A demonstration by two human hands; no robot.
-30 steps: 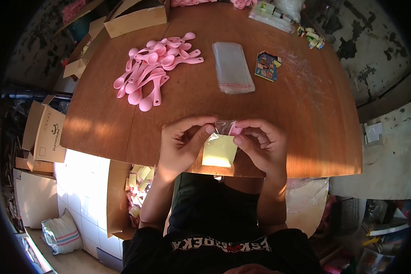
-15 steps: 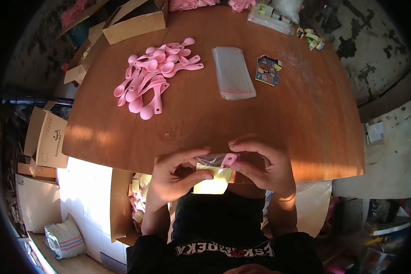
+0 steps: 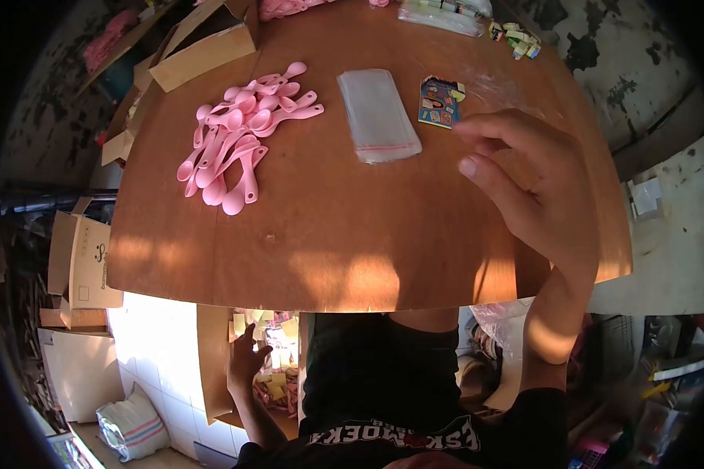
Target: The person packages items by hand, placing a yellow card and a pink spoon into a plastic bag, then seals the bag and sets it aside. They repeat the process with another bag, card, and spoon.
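The small blue printed card on the brown wooden tabletop looked light and bendable, best pinched by its edges, just beside my right hand, fingers parted, while my left hand, dimly seen, spread its fingers by the tan cardboard box.

On the brown wooden counter, a heap of pink plastic spoons lies toward the left edge. Right of it, between the heap and a blue rectangular printed card, lies a flat stack of clear plastic bags. Small yellow-and-white pieces lie near the far right corner. An open brown cardboard box stands at the far left corner. Before the near edge, left of its middle, a tall-sided brown cardboard carton holds small yellow-and-pink packets. Farther left, a white striped woven sack lies on the floor.
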